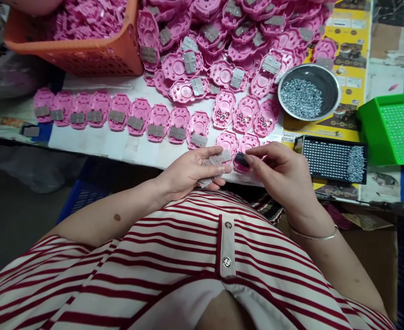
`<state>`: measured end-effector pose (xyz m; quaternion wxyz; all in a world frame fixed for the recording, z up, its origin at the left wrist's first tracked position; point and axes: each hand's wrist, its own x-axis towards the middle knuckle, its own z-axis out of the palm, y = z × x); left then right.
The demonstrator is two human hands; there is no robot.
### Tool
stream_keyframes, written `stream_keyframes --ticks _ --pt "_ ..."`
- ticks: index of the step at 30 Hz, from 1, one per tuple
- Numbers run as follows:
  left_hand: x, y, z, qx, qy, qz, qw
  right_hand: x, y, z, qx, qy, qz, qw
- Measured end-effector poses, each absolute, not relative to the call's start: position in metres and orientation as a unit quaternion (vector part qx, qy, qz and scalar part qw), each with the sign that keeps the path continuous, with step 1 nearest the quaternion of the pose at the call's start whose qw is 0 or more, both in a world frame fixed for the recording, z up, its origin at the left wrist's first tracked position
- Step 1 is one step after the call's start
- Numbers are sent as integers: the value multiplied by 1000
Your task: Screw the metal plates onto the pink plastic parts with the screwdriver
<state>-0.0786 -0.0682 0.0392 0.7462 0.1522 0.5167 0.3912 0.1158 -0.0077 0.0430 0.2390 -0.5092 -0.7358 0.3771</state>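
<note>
Pink shells (155,121) lie in a neat row near the table's (112,146) front edge. Left hand (193,169), half curled, fans grey plates (217,160) ready to pick. Right hand (279,172) pinches a small dark piece (241,159) just beside them.

row of shells (119,117) along the table (95,142) edge, left; heap of shells (229,46) behind it, basket (81,55) to the heap's left. bowl of screws (308,91) right of the heap, screw tray (334,159) before the bowl, bin (394,128) at far right. stack of plates (215,160) in left hand (191,172), right hand (281,172) just beside.
</note>
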Motion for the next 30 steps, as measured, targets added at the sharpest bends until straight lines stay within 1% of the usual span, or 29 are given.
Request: stream_keyframes --ticks 2,6,8,10,12,14,18,22,24,28,30 --pt "-76 -68 39 178 518 373 748 107 -12 46 -470 -716 460 234" --pt "-75 -69 37 196 506 370 754 95 -15 41 -426 -645 606 190" --pt "-75 -70 36 179 511 382 749 95 -16 37 -429 -583 659 203" --pt "-76 -71 36 166 520 390 741 97 -19 34 -444 -536 682 226" --pt "-76 -71 35 164 534 392 731 99 -22 32 -455 -526 673 250" --pt "-75 -72 34 167 549 393 719 100 -26 30 -454 -558 638 275" --pt "-72 -72 34 171 557 404 705 101 -31 31 -475 -635 540 282" --pt "-69 -72 35 159 552 418 703 113 -36 38 -498 -600 558 285" --pt "-68 -73 35 149 554 424 700 125 -39 42 -523 -577 545 311" --pt "-68 -74 34 140 555 415 707 157 -42 39 -608 -522 446 398" --pt "-67 -74 33 137 554 402 716 169 -44 32 -634 -498 419 418"
